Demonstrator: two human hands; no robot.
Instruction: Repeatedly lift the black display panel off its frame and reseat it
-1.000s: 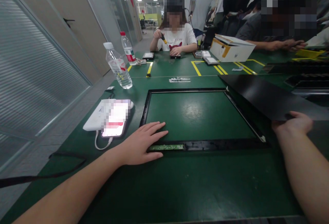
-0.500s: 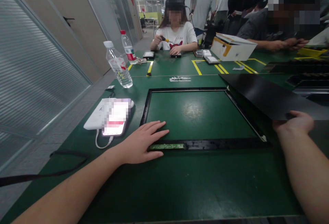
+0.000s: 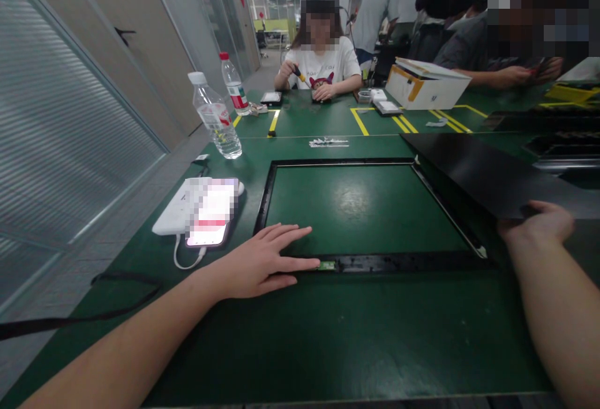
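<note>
A thin black rectangular frame [image 3: 403, 262] lies flat on the green table, shaped like a screen bezel. My left hand [image 3: 267, 260] rests over its near left corner with fingers stretched out and spread. The index finger covers most of a green circuit board strip [image 3: 328, 266] set in the frame's near bar. At the right, my right hand [image 3: 537, 227] is closed on the near edge of a thin black panel [image 3: 497, 171]. The panel is tilted beside the frame's right side; my right fingertips are partly hidden under it.
Left of the frame, a lit phone [image 3: 213, 212] lies beside a white power bank [image 3: 175, 209] with a cable. Two water bottles [image 3: 218, 118] stand behind. White scraps [image 3: 328, 142] lie beyond the frame. Across the table a person holds a screwdriver [image 3: 300, 74], near a white box [image 3: 426, 87].
My left hand has shifted slightly to the right, and its index finger now lies along the circuit board strip, covering more of it. My right hand and the panel have hardly moved.
</note>
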